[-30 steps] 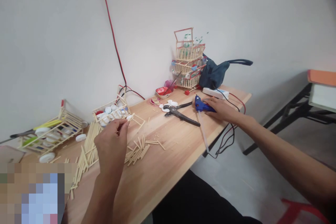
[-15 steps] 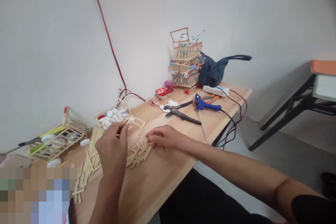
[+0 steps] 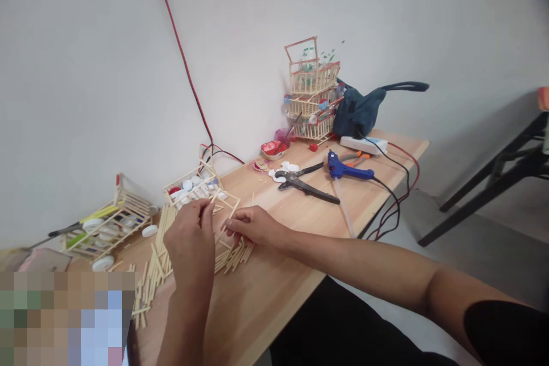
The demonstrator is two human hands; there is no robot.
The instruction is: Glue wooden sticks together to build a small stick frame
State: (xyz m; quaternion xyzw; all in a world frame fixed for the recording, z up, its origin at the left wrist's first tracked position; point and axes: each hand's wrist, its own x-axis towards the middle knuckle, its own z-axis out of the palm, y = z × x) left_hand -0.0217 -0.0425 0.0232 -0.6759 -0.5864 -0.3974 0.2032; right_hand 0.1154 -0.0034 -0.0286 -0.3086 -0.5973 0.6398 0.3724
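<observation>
My left hand [image 3: 191,234] is closed in a pinch on a small frame of thin wooden sticks [image 3: 232,197], raised a little over the table. Thumb and fingertips of my right hand [image 3: 253,225] close on the frame's near right side; whether a separate stick is also between them I cannot tell. Below my right hand lies a loose pile of short sticks [image 3: 235,258]. Longer sticks [image 3: 162,231] spread out left of my left hand. Just behind the hands stands a stick basket [image 3: 169,197] with bottle caps in it.
Cutting pliers [image 3: 306,187], a blue glue gun [image 3: 349,171] and orange-handled pliers [image 3: 358,159] lie to the right. Stacked stick baskets [image 3: 313,100], a dark bag [image 3: 359,111], a power strip [image 3: 363,144] and a dish of red paint [image 3: 274,150] stand behind. Another stick basket [image 3: 103,231] is left.
My right hand has moved left from beside the short sticks, and its fingers have closed at the frame. My left hand keeps its pinch. The view has shifted slightly.
</observation>
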